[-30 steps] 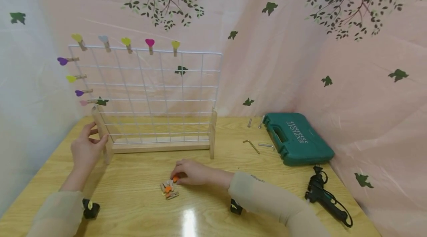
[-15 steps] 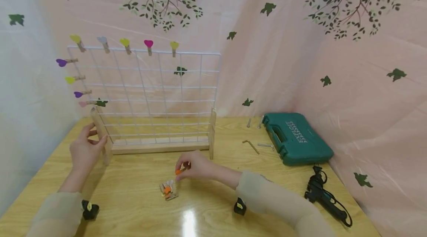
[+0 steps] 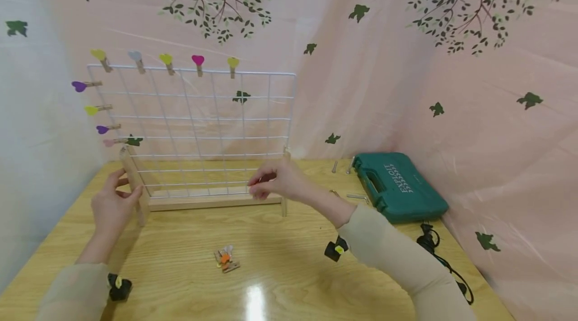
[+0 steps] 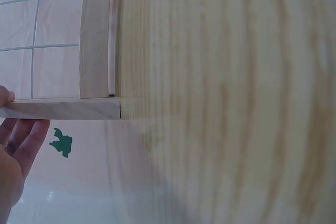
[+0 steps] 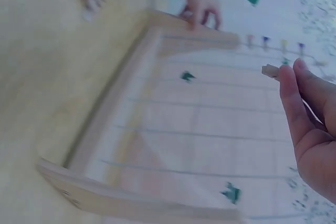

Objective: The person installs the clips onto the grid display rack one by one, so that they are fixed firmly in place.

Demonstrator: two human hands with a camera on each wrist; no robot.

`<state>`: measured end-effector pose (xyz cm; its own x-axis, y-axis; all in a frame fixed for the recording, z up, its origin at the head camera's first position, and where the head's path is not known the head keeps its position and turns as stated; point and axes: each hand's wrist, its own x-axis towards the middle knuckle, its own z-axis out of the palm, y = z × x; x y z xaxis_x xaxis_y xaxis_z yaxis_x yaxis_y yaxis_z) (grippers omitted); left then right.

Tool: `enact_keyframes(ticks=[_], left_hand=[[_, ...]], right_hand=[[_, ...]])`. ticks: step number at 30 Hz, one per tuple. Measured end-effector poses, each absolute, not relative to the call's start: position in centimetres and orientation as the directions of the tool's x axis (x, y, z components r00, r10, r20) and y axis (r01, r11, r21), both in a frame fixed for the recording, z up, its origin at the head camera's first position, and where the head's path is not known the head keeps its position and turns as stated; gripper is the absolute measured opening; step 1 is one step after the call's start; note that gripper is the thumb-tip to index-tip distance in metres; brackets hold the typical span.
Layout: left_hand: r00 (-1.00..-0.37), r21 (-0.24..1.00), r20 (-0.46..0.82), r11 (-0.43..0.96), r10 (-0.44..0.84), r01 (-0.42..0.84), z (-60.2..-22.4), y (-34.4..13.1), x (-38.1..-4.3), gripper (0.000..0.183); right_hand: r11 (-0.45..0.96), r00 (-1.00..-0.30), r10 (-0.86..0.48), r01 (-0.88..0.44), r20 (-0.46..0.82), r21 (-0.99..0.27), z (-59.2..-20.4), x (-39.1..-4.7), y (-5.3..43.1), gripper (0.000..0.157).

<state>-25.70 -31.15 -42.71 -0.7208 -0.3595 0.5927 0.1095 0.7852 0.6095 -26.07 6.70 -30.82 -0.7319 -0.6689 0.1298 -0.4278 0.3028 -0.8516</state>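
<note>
A white wire grid [image 3: 217, 119] stands upright in a wooden frame. My left hand [image 3: 110, 205] pinches the frame's left wooden post [image 4: 63, 109], thumb on one side and fingers on the other. Raised before the lower right of the grid, my right hand [image 3: 282, 180] pinches a small wooden clothespin [image 5: 270, 71]; the fingers hide most of it. Heart-topped clothespins, such as a magenta one [image 3: 198, 60] and a purple one [image 3: 79, 86], line the grid's top and left edges. On the table lies a small pile of clothespins [image 3: 230, 266], an orange piece on top.
A green tool case [image 3: 402, 185] lies at the back right, with bolts and a hex key [image 3: 356, 196] beside it. Nearer the right edge is a black corded tool [image 3: 426, 241], partly behind the right sleeve. A printed cloth [image 3: 361, 85] hangs behind the table.
My right hand has lifted an orange-topped clothespin from beside the pile and carried it up and away to the grid's lower right. The left hand keeps its grip on the post.
</note>
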Motion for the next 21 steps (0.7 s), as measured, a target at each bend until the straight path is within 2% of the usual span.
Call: enact_keyframes(ticks=[5,10,17,21], left_hand=[[-0.719,0.609,0.597,0.785,-0.356,0.117,-42.6,-31.1,-25.7,0.045],[-0.721,0.609,0.596,0.784,-0.352,0.12,-42.5,-31.0,-25.7,0.045],[-0.713,0.607,0.609,0.783,-0.348,0.136,-42.5,-31.2,-25.6,0.043],[-0.715,0.604,0.608,0.785,-0.345,0.134,-42.6,-31.2,-25.6,0.043]], right_hand=[[0.269,-0.697,-0.644,-0.591,0.315,-0.76,-25.8,-26.5,7.9,0.015],[0.268,-0.59,-0.61,-0.782,0.53,-0.563,-20.5,-25.9,8.4,0.016],[0.266,-0.498,-0.503,-0.867,0.706,-0.422,-16.0,-27.0,7.6,0.016],[0.295,-0.481,-0.429,-0.874,0.764,-0.385,-14.4,-27.8,7.1,0.016]])
